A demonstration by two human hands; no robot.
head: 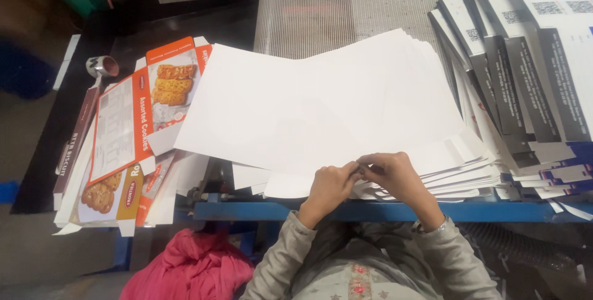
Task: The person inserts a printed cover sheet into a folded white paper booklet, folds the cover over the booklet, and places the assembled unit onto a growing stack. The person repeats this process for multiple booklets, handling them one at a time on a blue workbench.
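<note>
Both hands at the near edge of the fanned stack of flat white cardboard sheets (321, 108), on the blue metal table edge (370, 211). Left hand (328, 185) and right hand (395, 175) pinch the edge of 1 sheet, fingertips touching (exact grip partly hidden). Orange printed flat cookie cartons (133, 127) lie left; grey-and-white printed flat cartons (525, 59) right. Grey mesh conveyor belt (333, 12) behind.
</note>
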